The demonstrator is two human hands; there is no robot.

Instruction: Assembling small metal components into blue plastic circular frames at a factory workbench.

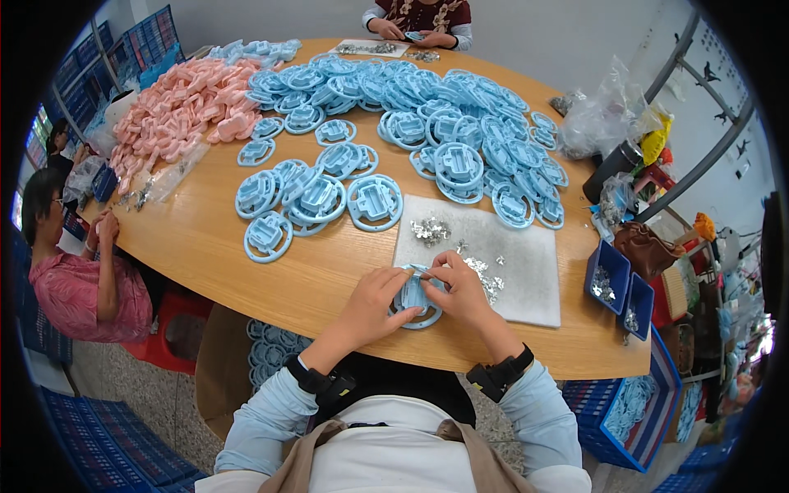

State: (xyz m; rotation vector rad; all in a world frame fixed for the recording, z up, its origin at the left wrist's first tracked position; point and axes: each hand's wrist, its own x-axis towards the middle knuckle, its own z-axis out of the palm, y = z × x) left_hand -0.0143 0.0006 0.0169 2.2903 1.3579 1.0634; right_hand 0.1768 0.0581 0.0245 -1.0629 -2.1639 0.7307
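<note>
Near the table's front edge I have a light blue plastic ring-shaped part (417,306) with a moulded middle. My left hand (374,297) is closed on its left rim, thumb low and fingers near the top. My right hand (457,287) pinches at the part's upper right; whatever is between those fingertips is too small to make out. Just beyond lies a white mat (526,279), carrying a small heap of metal pieces (431,231) and more shiny metal pieces (491,283) beside my right hand. Several matching blue parts (374,202) lie on the table to the left of the mat.
A large pile of blue parts (444,123) covers the middle of the table, with pink parts (189,103) at the far left. Two blue bins (606,278) stand at the right edge, near a black cylinder (612,171). Co-workers sit at the left (90,279) and the far side (421,16).
</note>
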